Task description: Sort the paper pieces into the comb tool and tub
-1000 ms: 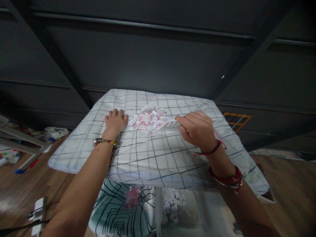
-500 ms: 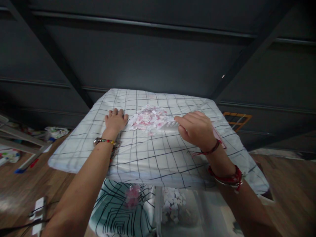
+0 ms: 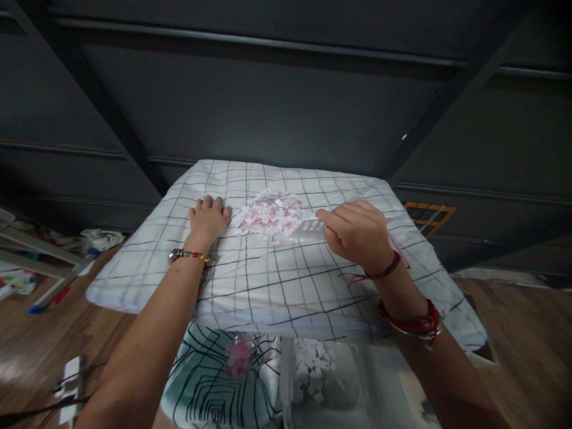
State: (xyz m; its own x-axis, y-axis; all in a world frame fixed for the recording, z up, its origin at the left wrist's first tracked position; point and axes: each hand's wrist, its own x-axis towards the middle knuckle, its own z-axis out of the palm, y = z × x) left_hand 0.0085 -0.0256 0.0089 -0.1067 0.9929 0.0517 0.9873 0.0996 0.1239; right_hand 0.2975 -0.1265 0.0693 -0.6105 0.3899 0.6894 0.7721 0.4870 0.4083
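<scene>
On the checked cloth [image 3: 268,280] lies a loose pile of small white and pink paper scraps [image 3: 270,213]. My left hand [image 3: 209,220] rests flat on the cloth just left of the pile, fingers spread and holding nothing. At the pile's right edge, my right hand [image 3: 357,233] is closed around a flat white piece with rows of oval holes [image 3: 308,229]. The piece slants with its left end touching or very near the scraps; its other end is mostly hidden by my fingers. A flat red-edged item [image 3: 399,249] shows partly behind my right wrist.
Below the table's near edge stands a clear plastic bin [image 3: 288,387] holding white scraps [image 3: 313,363]. Beside it, a small pink clear bag [image 3: 240,355] sits on a teal patterned cushion [image 3: 210,381]. A power strip [image 3: 70,387] lies on the floor at left. A dark panelled wall [image 3: 277,107] rises behind.
Almost nothing differs. My right hand and the holed white piece have shifted very slightly, while my left hand stays in place on the cloth.
</scene>
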